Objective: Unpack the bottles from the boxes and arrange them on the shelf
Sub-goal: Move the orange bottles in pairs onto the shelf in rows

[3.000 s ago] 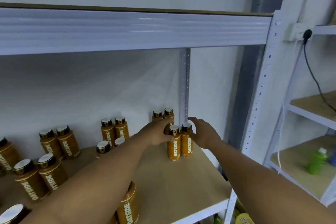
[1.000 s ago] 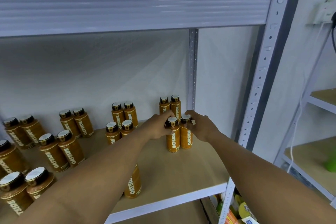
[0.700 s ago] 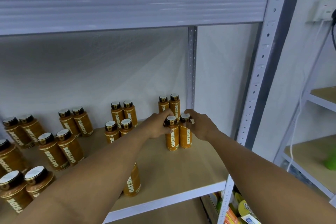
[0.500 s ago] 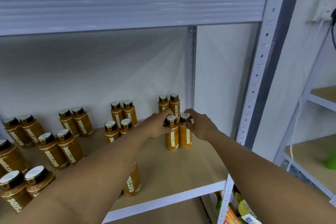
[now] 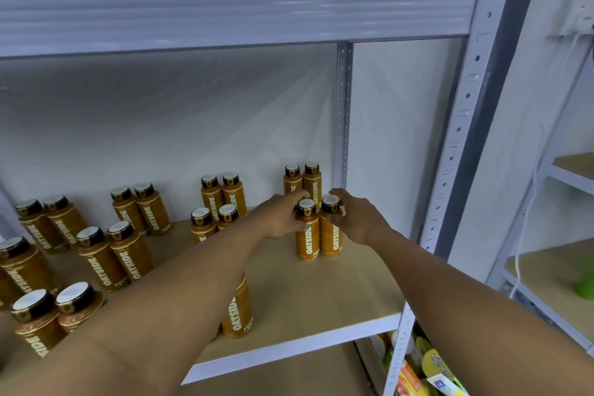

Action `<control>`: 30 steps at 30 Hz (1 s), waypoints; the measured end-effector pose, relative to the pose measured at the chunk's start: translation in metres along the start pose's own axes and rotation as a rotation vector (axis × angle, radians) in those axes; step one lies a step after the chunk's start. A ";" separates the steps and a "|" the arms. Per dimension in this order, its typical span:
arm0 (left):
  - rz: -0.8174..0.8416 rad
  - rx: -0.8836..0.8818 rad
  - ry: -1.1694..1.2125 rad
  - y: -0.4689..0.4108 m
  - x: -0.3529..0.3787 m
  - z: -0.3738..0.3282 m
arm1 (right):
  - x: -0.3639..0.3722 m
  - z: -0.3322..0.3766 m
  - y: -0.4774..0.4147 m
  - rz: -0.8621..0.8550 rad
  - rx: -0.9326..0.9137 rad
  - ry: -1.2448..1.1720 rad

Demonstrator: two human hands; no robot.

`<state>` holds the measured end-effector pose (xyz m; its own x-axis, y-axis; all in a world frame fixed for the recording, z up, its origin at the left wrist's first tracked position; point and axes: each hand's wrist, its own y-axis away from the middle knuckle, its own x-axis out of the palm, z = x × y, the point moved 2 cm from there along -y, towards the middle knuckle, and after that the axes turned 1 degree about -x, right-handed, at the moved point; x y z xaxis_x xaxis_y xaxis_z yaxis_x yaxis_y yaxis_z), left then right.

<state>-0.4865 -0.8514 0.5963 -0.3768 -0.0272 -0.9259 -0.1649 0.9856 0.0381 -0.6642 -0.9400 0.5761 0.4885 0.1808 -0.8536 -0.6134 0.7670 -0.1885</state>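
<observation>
Up on the wooden shelf [image 5: 321, 296], the head view shows two brown Oatside bottles standing upright and touching, toward the board's far right corner. The left hand [image 5: 279, 218] grips the left front bottle [image 5: 307, 236] at its neck. Its fingers [image 5: 297, 194] curl over the far side of the black cap and its thumb lies on the near side. The right hand [image 5: 361, 220] holds the right front bottle [image 5: 331, 236] likewise, with fingers [image 5: 340, 194] wrapped round the cap from 3 o'clock. Both bottles' bases sit on the board.

At 12 o'clock from them, just behind and against the white wall, stands a back pair [image 5: 302, 182]. Toward 9 o'clock come more pairs of the same bottles: a middle pair [image 5: 221, 193], a nearer pair [image 5: 209, 222] partly hidden by the left forearm, and further pairs [image 5: 139, 209] running to the frame's left edge. A lone bottle [image 5: 238, 312] stands near the shelf's front edge at 7 o'clock, half under that forearm.

A perforated white upright [image 5: 463, 138] rises at 3 o'clock, and a grey beam [image 5: 225, 13] crosses overhead. Beyond the upright are a wall socket [image 5: 575, 19], a white cable [image 5: 528, 202] and a second rack [image 5: 553, 270] carrying a blurred green thing [image 5: 585, 283]. Colourful packets [image 5: 427, 366] lie below at 5 o'clock.
</observation>
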 end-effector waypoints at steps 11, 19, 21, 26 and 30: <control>-0.014 -0.027 0.026 0.029 -0.013 -0.005 | -0.007 0.014 0.017 -0.038 -0.009 0.080; -0.094 -0.017 -0.023 0.077 -0.037 -0.013 | -0.014 0.048 0.045 -0.040 -0.033 0.090; -0.135 -0.004 -0.060 0.097 -0.047 -0.014 | -0.016 0.061 0.057 -0.045 -0.037 0.093; -0.278 0.033 -0.098 0.163 -0.068 0.000 | -0.014 0.105 0.107 -0.096 -0.064 0.085; -0.371 0.075 -0.073 0.241 -0.065 0.029 | 0.006 0.148 0.172 -0.179 -0.055 0.063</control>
<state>-0.4756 -0.6069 0.6550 -0.2381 -0.3750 -0.8959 -0.2099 0.9205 -0.3295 -0.6748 -0.7161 0.6103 0.5538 0.0043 -0.8326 -0.5542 0.7482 -0.3647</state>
